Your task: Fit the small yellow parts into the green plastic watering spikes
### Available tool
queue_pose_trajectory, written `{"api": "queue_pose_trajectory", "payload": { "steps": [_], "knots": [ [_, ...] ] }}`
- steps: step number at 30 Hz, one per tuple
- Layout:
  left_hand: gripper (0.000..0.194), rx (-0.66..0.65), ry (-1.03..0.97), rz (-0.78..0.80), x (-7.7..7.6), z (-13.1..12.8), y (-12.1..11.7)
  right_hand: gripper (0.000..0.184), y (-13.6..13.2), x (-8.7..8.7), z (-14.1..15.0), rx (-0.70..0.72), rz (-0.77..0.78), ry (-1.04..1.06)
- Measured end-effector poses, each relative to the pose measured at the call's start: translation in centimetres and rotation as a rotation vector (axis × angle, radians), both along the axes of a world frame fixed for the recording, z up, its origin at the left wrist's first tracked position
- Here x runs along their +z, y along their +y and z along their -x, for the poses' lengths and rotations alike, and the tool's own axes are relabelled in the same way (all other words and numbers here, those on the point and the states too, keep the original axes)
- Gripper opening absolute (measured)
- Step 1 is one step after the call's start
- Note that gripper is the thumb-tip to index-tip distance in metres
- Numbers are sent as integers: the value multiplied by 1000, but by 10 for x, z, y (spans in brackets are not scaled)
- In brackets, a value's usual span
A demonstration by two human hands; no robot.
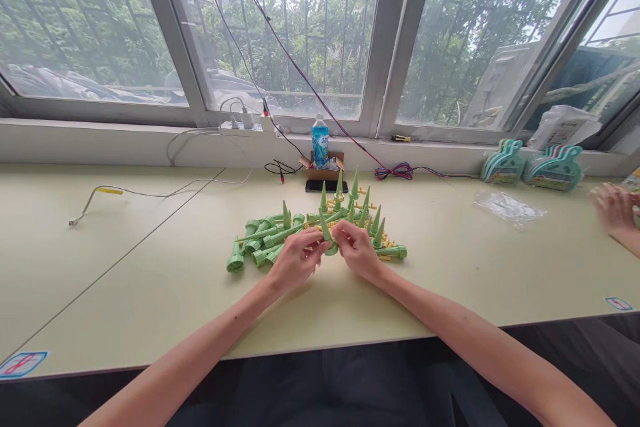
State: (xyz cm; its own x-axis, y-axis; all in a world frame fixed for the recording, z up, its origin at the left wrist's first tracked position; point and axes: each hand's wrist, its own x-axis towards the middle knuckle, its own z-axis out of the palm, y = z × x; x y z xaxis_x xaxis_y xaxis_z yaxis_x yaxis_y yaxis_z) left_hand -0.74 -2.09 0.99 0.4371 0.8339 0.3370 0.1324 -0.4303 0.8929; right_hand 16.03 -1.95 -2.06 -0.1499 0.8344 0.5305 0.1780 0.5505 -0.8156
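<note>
My left hand pinches a green plastic watering spike near its wide base, and the cone's tip points up. My right hand is closed at the right side of that base. Its fingertips hide whatever lies between them. Just beyond both hands is a pile of similar green spikes, several standing upright with small yellow valves on them. To the left of the pile lie green tubes with ribbed caps. More yellow pieces are scattered near my right hand.
Behind the pile are a black phone, an open carton and a blue liquid bottle. Coiled wires, a clear plastic bag and packed teal items sit rightward. A white cable lies left. Another person's hand shows at far right.
</note>
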Motion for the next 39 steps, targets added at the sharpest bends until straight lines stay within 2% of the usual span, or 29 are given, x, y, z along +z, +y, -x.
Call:
{"api": "queue_pose_trajectory", "payload": {
  "steps": [6, 10, 15, 19, 27, 39],
  "knots": [
    [29, -10, -22, 60, -6, 1, 4, 35, 2, -1, -1, -25, 13, -13],
    [23, -10, -58, 114, -4, 1, 8, 34, 3, 0, -2, -4, 30, -11],
    [30, -12, -111, 153, 0, 2, 11, 28, 0, 2, -3, 60, 12, -46],
    [34, -20, -102, 192, 0, 3, 11, 25, -2, 3, -3, 58, -6, -107],
    [37, -126, -99, 281, -1, 3, 10, 23, -3, 1, -4, 72, -51, -178],
    [36, -187, -102, 280, -7, 3, 11, 25, -6, -4, 2, -3, -139, -249]
  ]
}}
